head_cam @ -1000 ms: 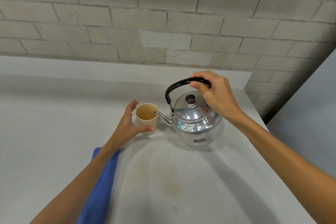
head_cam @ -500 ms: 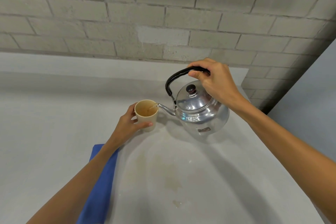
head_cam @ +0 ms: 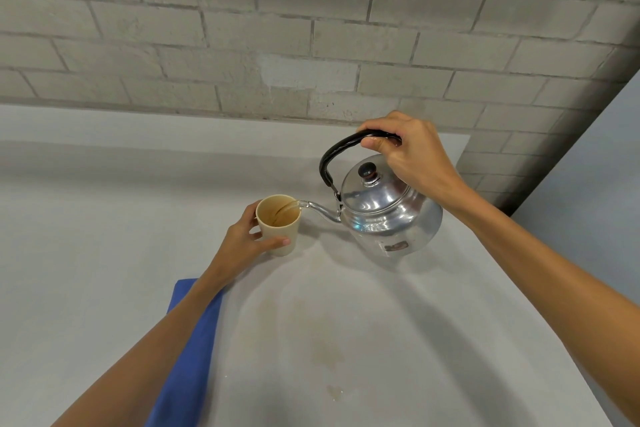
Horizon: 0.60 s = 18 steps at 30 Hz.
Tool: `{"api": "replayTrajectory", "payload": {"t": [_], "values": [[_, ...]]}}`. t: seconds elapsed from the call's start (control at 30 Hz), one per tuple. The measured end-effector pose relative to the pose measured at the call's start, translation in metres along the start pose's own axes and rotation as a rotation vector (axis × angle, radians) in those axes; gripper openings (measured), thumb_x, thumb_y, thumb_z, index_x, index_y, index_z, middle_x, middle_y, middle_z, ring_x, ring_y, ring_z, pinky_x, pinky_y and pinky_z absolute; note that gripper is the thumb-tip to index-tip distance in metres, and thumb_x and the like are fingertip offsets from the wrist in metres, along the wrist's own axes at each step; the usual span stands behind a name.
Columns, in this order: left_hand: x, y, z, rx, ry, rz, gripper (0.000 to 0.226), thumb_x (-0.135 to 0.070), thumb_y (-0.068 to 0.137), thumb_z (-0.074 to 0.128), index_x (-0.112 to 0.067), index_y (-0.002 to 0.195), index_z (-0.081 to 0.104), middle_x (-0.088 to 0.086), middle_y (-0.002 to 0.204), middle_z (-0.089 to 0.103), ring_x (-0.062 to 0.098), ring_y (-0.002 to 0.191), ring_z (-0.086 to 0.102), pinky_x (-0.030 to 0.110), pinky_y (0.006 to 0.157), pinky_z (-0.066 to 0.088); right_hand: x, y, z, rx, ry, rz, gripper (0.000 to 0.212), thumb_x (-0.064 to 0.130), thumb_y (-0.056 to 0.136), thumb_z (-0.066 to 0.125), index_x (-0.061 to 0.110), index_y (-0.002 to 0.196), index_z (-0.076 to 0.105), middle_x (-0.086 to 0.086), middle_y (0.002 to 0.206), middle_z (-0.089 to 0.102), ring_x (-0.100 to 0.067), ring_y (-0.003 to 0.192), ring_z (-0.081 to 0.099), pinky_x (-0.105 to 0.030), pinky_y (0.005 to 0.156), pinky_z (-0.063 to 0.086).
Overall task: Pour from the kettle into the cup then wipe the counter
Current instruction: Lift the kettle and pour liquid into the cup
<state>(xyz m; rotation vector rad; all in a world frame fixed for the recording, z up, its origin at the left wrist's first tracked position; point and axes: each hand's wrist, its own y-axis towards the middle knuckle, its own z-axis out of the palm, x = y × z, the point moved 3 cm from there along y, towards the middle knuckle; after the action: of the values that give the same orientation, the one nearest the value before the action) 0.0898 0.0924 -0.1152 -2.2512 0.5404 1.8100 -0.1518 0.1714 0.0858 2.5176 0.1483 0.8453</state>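
Blue cloth [head_cam: 188, 350] under left forearm; left hand [head_cam: 242, 246] clasps cup [head_cam: 278, 224], right hand [head_cam: 412, 156] kettle [head_cam: 388, 215]

Bright, even light; soft shadows, wide-angle edge distortion.

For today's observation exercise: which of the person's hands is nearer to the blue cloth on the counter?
Left. The left hand holds the cup just beyond the blue cloth, with its forearm crossing over the cloth. The right hand grips the kettle handle, farther right and back.
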Motion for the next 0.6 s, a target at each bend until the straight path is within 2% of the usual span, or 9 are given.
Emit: {"api": "replayTrajectory", "payload": {"t": [0.1, 0.3, 0.47, 0.6], "values": [[0.0005, 0.0002, 0.0002, 0.008, -0.003, -0.001, 0.076, -0.031, 0.061, 0.085, -0.035, 0.126, 0.045, -0.016, 0.120, 0.058, 0.000, 0.108, 0.057, 0.017, 0.083, 0.049, -0.0012, 0.0009, -0.0012, 0.000, -0.011, -0.006, 0.019, 0.014, 0.085, 0.065, 0.015, 0.104, 0.070, -0.009, 0.090, 0.065, -0.018, 0.076, 0.054, -0.008, 0.068, 0.036], [0.0009, 0.0003, 0.0007, 0.012, 0.007, 0.001, 0.079, -0.033, 0.061, 0.084, -0.034, 0.128, 0.043, -0.016, 0.121, 0.057, 0.003, 0.109, 0.057, 0.019, 0.085, 0.049, -0.0016, 0.0039, -0.0038, 0.001, -0.016, -0.024, 0.018, 0.013, 0.085, 0.065, 0.015, 0.102, 0.070, -0.012, 0.090, 0.065, -0.021, 0.078, 0.056, -0.015, 0.071, 0.039], [0.0001, -0.0001, 0.0006, 0.013, 0.007, -0.003, 0.077, -0.033, 0.061, 0.084, -0.037, 0.126, 0.043, -0.019, 0.120, 0.057, 0.001, 0.108, 0.057, 0.015, 0.081, 0.049, -0.0017, 0.0059, -0.0052, 0.008, -0.027, -0.043, 0.018, 0.013, 0.085, 0.065, 0.016, 0.102, 0.071, -0.009, 0.089, 0.065, -0.011, 0.074, 0.051, -0.010, 0.071, 0.035], [-0.0001, 0.0001, 0.0004, 0.011, 0.009, -0.002, 0.077, -0.030, 0.061, 0.085, -0.036, 0.126, 0.044, -0.017, 0.121, 0.058, 0.002, 0.109, 0.057, 0.016, 0.082, 0.049, -0.0002, 0.0077, -0.0068, 0.019, -0.046, -0.069, 0.017, 0.013, 0.086, 0.064, 0.016, 0.101, 0.071, -0.012, 0.088, 0.065, -0.015, 0.074, 0.051, -0.017, 0.071, 0.037]]}}
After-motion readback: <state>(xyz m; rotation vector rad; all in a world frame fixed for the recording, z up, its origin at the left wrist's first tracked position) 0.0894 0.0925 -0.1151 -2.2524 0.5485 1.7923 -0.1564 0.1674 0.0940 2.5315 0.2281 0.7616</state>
